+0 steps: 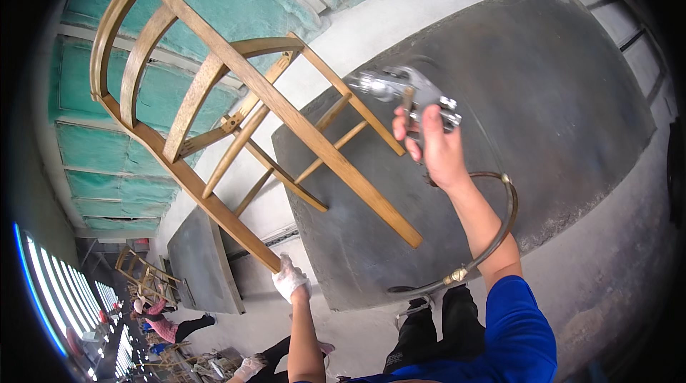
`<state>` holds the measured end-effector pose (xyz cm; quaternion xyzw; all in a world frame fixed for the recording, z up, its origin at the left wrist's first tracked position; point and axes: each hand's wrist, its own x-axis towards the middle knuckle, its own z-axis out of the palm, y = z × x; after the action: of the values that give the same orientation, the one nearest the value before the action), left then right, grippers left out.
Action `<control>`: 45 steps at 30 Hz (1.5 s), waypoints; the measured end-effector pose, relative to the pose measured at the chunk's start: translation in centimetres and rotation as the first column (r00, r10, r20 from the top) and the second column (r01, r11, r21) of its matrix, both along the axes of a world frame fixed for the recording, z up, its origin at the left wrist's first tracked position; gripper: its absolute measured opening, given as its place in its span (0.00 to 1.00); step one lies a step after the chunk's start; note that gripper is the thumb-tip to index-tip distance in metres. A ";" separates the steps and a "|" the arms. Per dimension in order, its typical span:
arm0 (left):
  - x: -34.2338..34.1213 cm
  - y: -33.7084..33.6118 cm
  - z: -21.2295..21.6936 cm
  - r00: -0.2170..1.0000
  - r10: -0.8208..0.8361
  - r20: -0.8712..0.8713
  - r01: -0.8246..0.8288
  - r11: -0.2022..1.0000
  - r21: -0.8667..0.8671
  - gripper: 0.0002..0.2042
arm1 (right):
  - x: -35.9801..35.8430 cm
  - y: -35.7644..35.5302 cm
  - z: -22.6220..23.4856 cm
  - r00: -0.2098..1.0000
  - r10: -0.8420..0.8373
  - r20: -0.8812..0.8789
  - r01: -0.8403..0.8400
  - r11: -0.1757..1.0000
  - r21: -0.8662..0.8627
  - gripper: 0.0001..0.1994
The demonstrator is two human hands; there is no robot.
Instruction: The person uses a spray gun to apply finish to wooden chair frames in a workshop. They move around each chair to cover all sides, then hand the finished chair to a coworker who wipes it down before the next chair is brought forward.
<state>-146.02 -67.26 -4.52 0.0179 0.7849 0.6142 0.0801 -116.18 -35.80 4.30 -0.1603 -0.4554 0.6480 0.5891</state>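
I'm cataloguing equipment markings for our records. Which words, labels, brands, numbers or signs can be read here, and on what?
No text can be read anywhere.
Metal spray gun: blurred; any marking is unreadable.
Wooden chair frame: no lettering visible.
Dark tabletop: no lettering visible.
Person in pink, lower left: too small to tell.

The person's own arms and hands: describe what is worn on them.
The left hand wears a thin white glove; the right hand is ungloved. The right arm has a bright blue short fabric sleeve; the left forearm shows no sleeve.
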 end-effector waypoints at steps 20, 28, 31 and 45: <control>0.4 -0.3 -0.9 0.995 -0.060 0.078 0.051 0.993 0.110 0.15 | -5.9 6.0 -6.5 0.838 -0.169 0.519 0.360 0.886 -0.293 0.28; -2.0 -3.0 -1.0 0.962 -0.241 0.131 0.241 0.970 0.014 0.21 | 2.8 -6.5 -16.4 0.573 -0.055 0.818 0.505 0.810 -0.299 0.29; -4.3 -2.0 -0.2 0.944 -0.317 0.090 0.316 0.949 0.023 0.19 | 3.1 -11.2 -18.6 0.575 -0.115 0.810 0.563 0.774 -0.290 0.28; -8.5 0.5 2.3 0.915 -0.329 0.235 0.322 0.944 0.071 0.10 | -17.7 -22.1 -9.3 0.975 0.221 0.038 -0.189 0.901 -0.391 0.28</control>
<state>-154.50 -66.79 -2.25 0.0740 0.7456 0.6018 0.2765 -133.88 -57.91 -5.01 -0.2501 -0.3572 0.7760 0.4558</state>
